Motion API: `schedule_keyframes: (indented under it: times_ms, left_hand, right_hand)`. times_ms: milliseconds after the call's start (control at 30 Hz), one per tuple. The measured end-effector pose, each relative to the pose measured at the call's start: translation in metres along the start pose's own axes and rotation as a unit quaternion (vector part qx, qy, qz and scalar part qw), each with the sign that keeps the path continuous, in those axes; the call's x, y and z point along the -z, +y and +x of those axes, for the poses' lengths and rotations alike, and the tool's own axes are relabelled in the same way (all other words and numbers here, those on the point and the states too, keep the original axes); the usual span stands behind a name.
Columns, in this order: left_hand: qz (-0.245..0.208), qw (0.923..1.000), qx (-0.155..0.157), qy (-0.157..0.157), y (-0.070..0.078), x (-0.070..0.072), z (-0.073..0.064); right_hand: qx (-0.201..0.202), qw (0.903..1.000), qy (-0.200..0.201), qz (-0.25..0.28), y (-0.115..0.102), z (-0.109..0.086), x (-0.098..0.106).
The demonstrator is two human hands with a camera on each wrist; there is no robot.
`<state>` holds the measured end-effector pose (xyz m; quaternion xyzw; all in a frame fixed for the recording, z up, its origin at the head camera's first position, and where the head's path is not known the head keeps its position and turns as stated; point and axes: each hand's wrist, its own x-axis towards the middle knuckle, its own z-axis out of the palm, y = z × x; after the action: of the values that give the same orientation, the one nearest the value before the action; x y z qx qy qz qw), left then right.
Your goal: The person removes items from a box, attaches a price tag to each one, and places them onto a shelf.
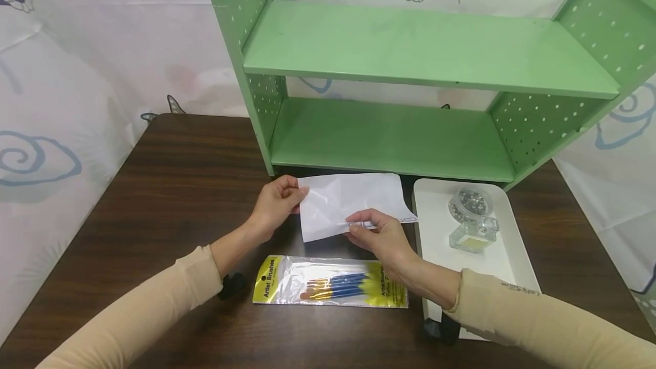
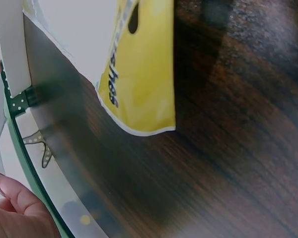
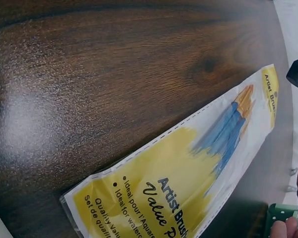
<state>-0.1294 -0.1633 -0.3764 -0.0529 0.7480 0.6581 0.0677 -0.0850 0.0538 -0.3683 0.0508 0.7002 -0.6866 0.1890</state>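
Observation:
A white paper sheet [image 1: 353, 198], with small printed boxes along its lower edge, is held above the dark table. My left hand [image 1: 275, 201] pinches its left edge between thumb and fingers. Near the middle of the lower edge, my right hand [image 1: 381, 241] grips the same sheet. Below both hands lies a clear and yellow pack of artist brushes [image 1: 292, 281], its blue-handled brushes showing. The left wrist view has the pack's yellow end [image 2: 144, 84] and part of the left hand [image 2: 22, 213]. In the right wrist view, the pack [image 3: 164, 168] stretches diagonally and a few fingertips [image 3: 288, 229] show at the corner.
A green two-tier shelf [image 1: 389, 130] stands behind the hands. On the right, a white tray [image 1: 430, 266] bears a round clear container [image 1: 470, 204] of small silvery pieces and a square glass bottle [image 1: 471, 239]. Brown wood-grain tabletop [image 1: 179, 187] extends leftward.

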Motion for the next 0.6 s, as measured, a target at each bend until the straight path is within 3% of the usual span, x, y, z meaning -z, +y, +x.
schedule_keyframes:
  times_ms: [600]
  left_hand:
    - [0.01,0.9997,0.022,-0.005,-0.0053,0.0032,0.0003]
  right_hand:
    - [0.009,0.9996,-0.003,0.025,-0.0027,-0.0016,-0.0007]
